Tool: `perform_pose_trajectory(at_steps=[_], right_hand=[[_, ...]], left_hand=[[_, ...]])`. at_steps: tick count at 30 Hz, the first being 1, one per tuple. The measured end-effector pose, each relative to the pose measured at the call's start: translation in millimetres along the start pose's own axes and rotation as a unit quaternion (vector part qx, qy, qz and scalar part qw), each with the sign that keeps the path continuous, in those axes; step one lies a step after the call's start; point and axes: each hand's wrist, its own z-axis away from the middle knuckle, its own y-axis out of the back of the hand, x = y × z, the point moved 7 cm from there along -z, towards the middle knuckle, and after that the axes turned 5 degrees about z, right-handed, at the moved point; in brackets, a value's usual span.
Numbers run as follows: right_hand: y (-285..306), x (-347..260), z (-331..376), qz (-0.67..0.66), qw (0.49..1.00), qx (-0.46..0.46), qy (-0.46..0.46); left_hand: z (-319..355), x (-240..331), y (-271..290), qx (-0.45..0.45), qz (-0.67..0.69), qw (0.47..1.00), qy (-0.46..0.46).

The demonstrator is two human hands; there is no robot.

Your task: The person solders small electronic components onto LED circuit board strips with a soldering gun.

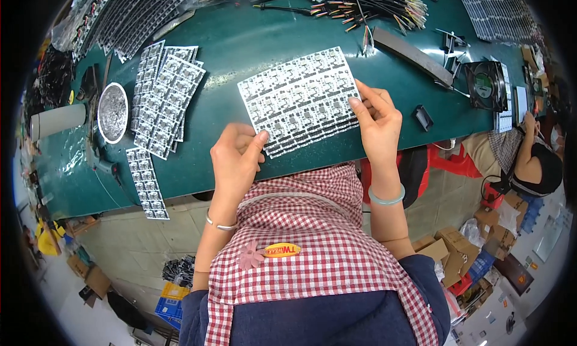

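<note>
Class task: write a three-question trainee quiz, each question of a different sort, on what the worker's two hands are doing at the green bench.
1. True or false: both hands grip one panel of small circuit boards.
2. Which edge does the right hand pinch? A) near-right B) far-left C) none
3. Fill in: a round metal dish sits on the green ____.

Key:
1. True; the left hand holds the near-left corner.
2. A
3. bench

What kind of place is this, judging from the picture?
Most likely an electronics assembly workshop. Both hands hold a circuit-board panel over a green bench; more panels lie stacked to the left, and a wire bundle and a fan lie farther back.
</note>
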Motion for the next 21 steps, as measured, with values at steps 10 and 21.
perform_pose_trajectory(at_steps=[10,21], right_hand=[[3.2,-4.2,7.2,0.138,0.987,0.041,0.066],[-0.9,-13.9,5.8,0.161,0.984,0.035,0.072]], left_hand=[[4.0,4.2,-2.8,0.029,-0.066,0.995,-0.067],[2.0,2.9,-0.3,0.029,-0.069,0.996,-0.051]])
